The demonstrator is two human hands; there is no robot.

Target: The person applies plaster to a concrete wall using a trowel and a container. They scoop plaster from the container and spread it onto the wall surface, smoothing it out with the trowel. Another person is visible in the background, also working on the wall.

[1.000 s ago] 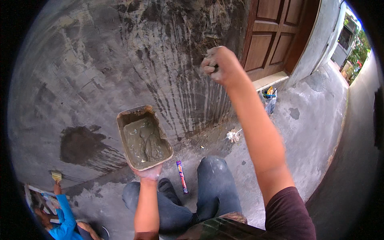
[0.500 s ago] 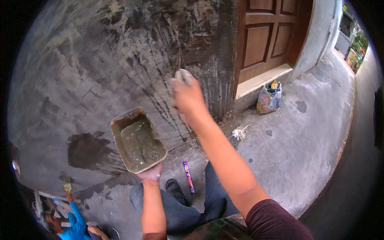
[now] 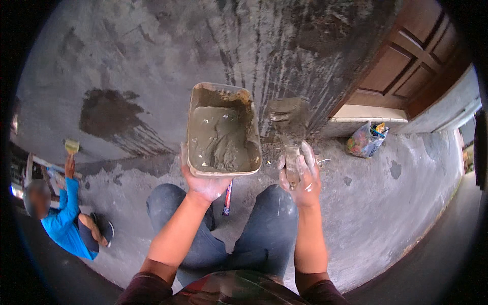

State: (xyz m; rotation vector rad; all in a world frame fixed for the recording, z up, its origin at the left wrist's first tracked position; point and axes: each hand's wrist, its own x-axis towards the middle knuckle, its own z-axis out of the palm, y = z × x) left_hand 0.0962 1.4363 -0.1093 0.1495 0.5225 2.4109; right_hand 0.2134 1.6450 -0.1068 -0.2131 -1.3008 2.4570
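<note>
My left hand [image 3: 206,188] grips a rectangular plastic tub [image 3: 223,96] from its near end, with the thumb along the side. Wet grey cement mix [image 3: 218,140] fills much of the tub, its surface ridged and smeared. To the right of the tub, my right hand [image 3: 307,178] is closed around the handle of a putty knife [image 3: 288,114]. Its wide blade points away from me and looks coated with cement. Both hands carry pale smears. Beyond them rises the grey wall [image 3: 168,51], streaked with dark wet drips.
A wooden door [image 3: 396,66] with a pale sill stands at the right. Below it sits a filled plastic bag [image 3: 367,140]. A purple wrapper [image 3: 227,198] lies between my knees. At the left, a person in blue [image 3: 63,223] holds a brush [image 3: 71,146] near a dark wet patch.
My right hand has come down from the wall to beside the tub. The tub has moved up and right in view. My view has turned, and more of the co-worker shows.
</note>
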